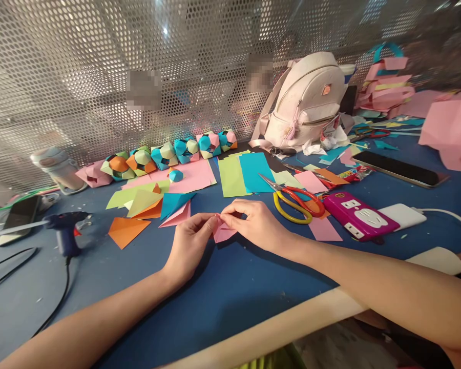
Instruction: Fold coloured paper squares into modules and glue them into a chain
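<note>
My left hand (pixel 190 241) and my right hand (pixel 255 223) meet over a small folded piece of pink paper (pixel 223 233) on the blue table (pixel 223 292). Both pinch it with closed fingers, the left at its left corner and the right from above. Just behind lie folded orange (pixel 126 230), green (pixel 142 201), blue (pixel 174 201) and pink pieces, and flat sheets of green (pixel 232 177) and blue paper (pixel 255 171).
Red and yellow scissors (pixel 295 201) and a pink power strip (pixel 359 215) lie right of my hands. A glue gun (pixel 65 230) sits at left. A row of coloured paper balls (pixel 169 154), a white backpack (pixel 307 100) and a phone (pixel 399 169) lie behind.
</note>
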The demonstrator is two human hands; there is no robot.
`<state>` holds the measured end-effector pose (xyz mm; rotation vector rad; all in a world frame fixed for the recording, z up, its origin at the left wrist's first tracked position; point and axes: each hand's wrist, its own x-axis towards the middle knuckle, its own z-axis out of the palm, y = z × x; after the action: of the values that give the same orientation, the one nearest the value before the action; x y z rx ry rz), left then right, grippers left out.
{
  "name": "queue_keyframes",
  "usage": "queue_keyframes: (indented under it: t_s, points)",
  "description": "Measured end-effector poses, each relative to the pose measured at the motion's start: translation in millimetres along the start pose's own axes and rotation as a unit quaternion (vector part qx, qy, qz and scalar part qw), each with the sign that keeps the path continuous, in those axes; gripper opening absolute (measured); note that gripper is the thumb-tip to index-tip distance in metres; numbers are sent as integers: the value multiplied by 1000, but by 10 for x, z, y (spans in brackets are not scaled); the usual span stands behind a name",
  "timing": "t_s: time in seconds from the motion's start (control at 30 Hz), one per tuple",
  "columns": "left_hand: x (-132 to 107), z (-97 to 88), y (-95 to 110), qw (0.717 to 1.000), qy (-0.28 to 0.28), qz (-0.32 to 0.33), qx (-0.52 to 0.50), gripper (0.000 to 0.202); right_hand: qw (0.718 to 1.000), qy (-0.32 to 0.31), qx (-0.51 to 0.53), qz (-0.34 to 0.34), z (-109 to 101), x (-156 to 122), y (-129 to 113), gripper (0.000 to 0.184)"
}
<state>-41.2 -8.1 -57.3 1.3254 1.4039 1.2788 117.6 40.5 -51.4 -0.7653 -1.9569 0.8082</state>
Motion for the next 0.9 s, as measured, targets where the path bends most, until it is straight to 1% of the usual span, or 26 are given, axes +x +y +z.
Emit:
queue_keyframes:
  t_s: [0.2, 0.37, 0.63, 0.77, 0.9]
  points:
    - [-13, 1, 26, 1000, 0, -2, 6, 29, 1000, 3, 21, 12, -7, 3, -24, 13]
    - [-21, 11, 42, 1000, 4, -1, 6, 28, 1000, 5, 12, 13, -16, 4, -44, 14]
    - [-44, 33, 86, 999, 19, 23, 31, 27, 1000, 7, 16, 11, -1, -9, -60, 16]
    - [-56, 40, 86, 998, 25, 36, 52, 24, 1000, 13, 10, -8, 24, -25, -48, 16]
    - [-75, 47, 76, 996, 20, 64, 50, 19, 999, 21, -2, -38, 35, -46, -60, 18]
